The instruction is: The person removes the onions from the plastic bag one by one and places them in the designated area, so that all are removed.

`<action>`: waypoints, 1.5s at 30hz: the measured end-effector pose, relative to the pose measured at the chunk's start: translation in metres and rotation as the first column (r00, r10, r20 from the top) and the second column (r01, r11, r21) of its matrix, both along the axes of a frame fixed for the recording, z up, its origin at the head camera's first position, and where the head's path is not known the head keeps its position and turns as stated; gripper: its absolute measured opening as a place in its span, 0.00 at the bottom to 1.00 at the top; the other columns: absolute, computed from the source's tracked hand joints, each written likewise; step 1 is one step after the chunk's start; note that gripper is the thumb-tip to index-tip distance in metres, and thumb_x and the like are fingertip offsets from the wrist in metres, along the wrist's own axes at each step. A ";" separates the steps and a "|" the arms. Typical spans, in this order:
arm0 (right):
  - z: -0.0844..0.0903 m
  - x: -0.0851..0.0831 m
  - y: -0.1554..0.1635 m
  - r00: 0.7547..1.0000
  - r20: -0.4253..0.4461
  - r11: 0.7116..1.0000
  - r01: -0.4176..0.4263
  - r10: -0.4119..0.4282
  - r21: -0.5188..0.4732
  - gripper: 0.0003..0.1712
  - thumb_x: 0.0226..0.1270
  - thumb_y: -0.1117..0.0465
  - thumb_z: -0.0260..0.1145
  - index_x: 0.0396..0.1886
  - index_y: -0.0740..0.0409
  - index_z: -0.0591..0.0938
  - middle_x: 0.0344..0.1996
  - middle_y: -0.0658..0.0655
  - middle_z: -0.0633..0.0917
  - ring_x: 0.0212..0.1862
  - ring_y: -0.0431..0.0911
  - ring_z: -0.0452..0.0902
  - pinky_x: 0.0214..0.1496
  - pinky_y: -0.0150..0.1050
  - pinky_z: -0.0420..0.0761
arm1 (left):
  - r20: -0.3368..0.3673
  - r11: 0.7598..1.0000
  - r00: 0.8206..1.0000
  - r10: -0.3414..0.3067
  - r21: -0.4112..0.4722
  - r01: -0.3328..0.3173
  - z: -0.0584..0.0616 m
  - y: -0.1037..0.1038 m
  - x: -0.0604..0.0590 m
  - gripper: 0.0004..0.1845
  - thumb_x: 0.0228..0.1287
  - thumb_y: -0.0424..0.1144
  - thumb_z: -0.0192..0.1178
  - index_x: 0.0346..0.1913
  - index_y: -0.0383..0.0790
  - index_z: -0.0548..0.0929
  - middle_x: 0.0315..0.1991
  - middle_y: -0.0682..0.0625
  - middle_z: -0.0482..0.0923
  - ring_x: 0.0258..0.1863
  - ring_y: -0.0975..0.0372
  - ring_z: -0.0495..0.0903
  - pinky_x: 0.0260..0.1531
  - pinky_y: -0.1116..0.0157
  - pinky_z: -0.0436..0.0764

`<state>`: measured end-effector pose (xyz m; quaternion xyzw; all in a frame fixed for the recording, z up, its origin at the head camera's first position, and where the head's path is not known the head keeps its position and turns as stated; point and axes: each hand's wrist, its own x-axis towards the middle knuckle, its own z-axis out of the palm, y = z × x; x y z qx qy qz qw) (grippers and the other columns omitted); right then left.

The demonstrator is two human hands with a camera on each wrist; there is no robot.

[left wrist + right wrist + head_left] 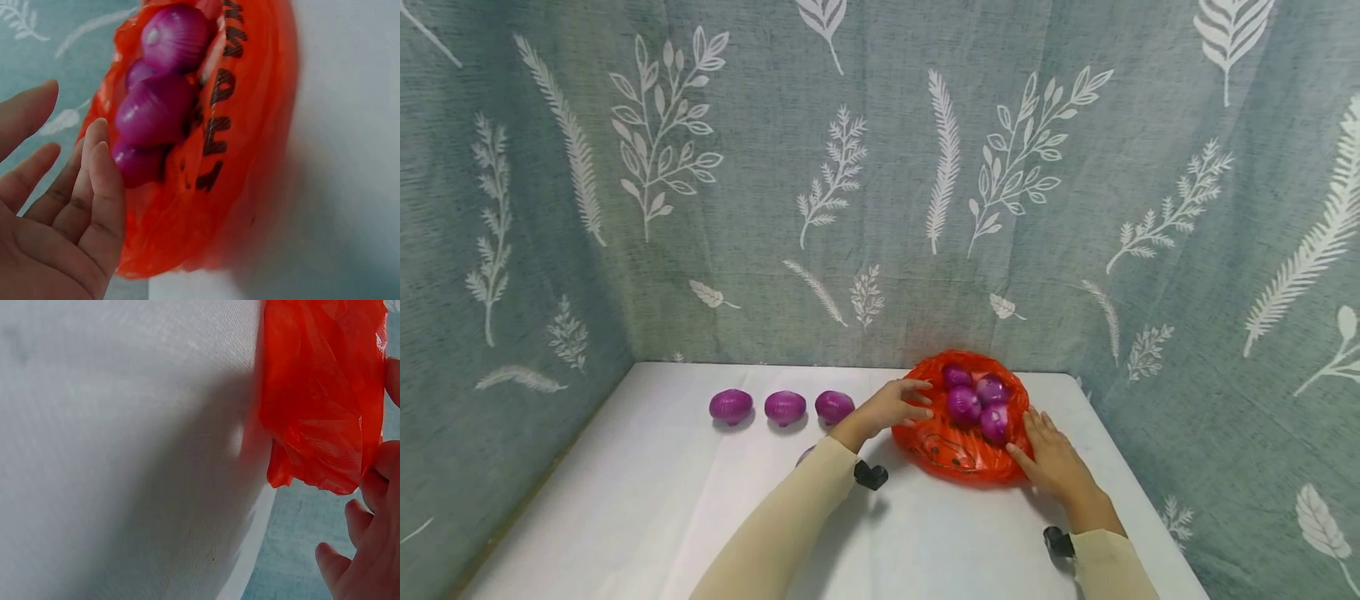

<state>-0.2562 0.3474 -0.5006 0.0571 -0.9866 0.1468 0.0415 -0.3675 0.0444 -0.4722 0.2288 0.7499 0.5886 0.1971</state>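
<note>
Reaching into the crinkled orange plastic bag (958,454) of purple onions (964,405) at the table's (625,500) far right.
Our left hand (891,406), fingers straight and together, neared them; our right hand (1054,461) pinched the rim, best held wide open.

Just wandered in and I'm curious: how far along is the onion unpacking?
Three red onions already sit in a row on the white table, with a fourth partly hidden behind the left forearm. Right now the left hand reaches into the orange plastic bag with open fingers while the right hand touches the bag's edge. Four onions in the bag are left.
</note>
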 end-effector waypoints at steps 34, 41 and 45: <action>-0.002 0.004 0.000 0.999 0.006 0.999 0.038 -0.038 -0.027 0.47 0.71 0.40 0.55 0.75 0.68 0.52 0.74 0.67 0.53 0.74 0.63 0.41 0.70 0.63 0.50 | -0.079 0.987 0.988 0.131 -0.082 -0.137 -0.017 0.062 -0.009 0.36 0.59 0.39 0.70 0.70 0.39 0.68 0.41 0.45 0.77 0.34 0.54 0.80 0.36 0.60 0.84; -0.006 0.002 0.003 0.999 0.011 0.999 0.042 -0.041 -0.019 0.47 0.72 0.39 0.55 0.75 0.67 0.52 0.75 0.66 0.53 0.75 0.62 0.41 0.70 0.61 0.50 | -0.078 0.972 0.986 0.145 -0.177 -0.157 -0.020 0.069 -0.009 0.39 0.59 0.45 0.70 0.72 0.42 0.66 0.58 0.43 0.74 0.41 0.57 0.78 0.46 0.59 0.81; -0.005 0.003 0.003 0.999 0.000 0.999 0.038 -0.038 -0.033 0.46 0.72 0.42 0.56 0.75 0.68 0.53 0.74 0.67 0.53 0.74 0.63 0.42 0.70 0.61 0.51 | -0.074 0.972 0.988 0.133 -0.186 -0.144 -0.023 0.072 -0.010 0.40 0.59 0.46 0.70 0.73 0.42 0.64 0.58 0.43 0.74 0.37 0.56 0.79 0.44 0.61 0.81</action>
